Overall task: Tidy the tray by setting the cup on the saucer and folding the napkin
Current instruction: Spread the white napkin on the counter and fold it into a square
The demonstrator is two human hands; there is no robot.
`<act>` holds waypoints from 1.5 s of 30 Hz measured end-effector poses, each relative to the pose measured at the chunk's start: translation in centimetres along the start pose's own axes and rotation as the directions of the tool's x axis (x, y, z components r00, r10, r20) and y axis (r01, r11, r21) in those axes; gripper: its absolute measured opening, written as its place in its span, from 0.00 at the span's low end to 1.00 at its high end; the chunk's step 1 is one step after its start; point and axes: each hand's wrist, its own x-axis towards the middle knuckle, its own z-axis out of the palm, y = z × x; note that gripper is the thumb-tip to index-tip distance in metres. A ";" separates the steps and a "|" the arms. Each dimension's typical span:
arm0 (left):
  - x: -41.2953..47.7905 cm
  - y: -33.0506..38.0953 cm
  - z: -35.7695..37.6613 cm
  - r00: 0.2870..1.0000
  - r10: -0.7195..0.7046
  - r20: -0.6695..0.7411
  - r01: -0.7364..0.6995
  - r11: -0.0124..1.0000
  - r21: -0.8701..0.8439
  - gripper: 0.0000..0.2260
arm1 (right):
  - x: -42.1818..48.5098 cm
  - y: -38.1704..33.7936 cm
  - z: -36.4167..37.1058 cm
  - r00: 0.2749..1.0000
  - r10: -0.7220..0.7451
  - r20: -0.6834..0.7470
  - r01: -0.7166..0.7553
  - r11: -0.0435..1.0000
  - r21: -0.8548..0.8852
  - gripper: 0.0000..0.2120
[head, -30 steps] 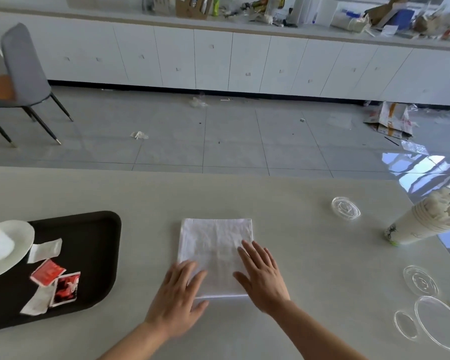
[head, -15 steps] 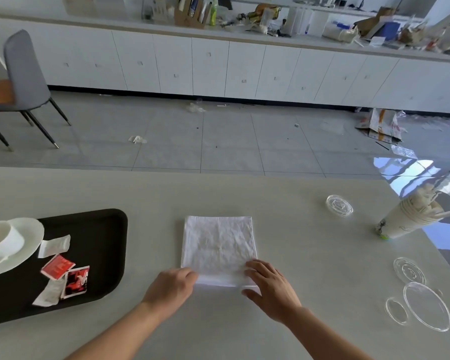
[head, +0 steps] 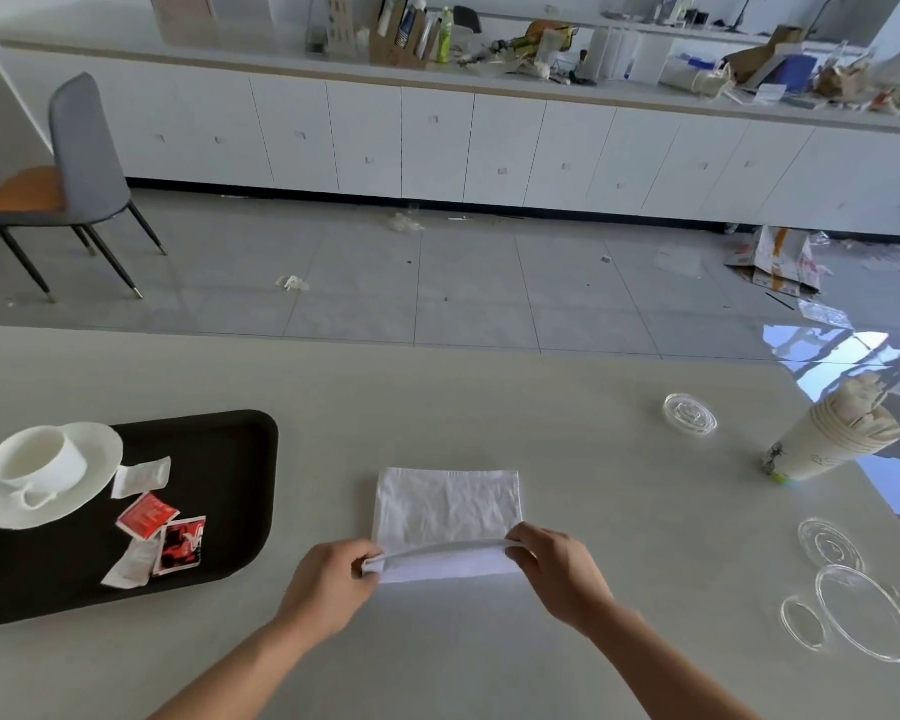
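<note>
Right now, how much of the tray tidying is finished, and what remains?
Done: the cup stands on the saucer in the tray. In hand: the left hand and right hand pinch the near edge of the napkin, lifting it for a fold. Left: finishing that fold.

The napkin's [head: 448,511] near corners are hidden inside both grips; the tray's [head: 219,511] left part runs off-frame.

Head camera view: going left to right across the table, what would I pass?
Cup on its saucer → black tray → left hand → napkin → right hand → stack of paper cups.
</note>
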 end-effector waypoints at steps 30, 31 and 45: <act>8.9 1.3 1.3 0.908 -0.342 -0.240 0.293 0.931 -0.217 0.03 | 7.6 1.4 1.0 0.961 0.247 -0.124 -0.243 0.969 0.052 0.02; 9.0 1.2 1.3 0.908 -0.344 -0.239 0.297 0.931 -0.214 0.04 | 7.7 1.5 1.0 0.961 0.245 -0.126 -0.240 0.969 0.050 0.02; 10.1 0.3 1.9 0.915 -0.332 -0.229 0.293 0.937 -0.188 0.06 | 7.9 2.5 1.9 0.954 0.218 -0.205 -0.214 0.976 0.039 0.05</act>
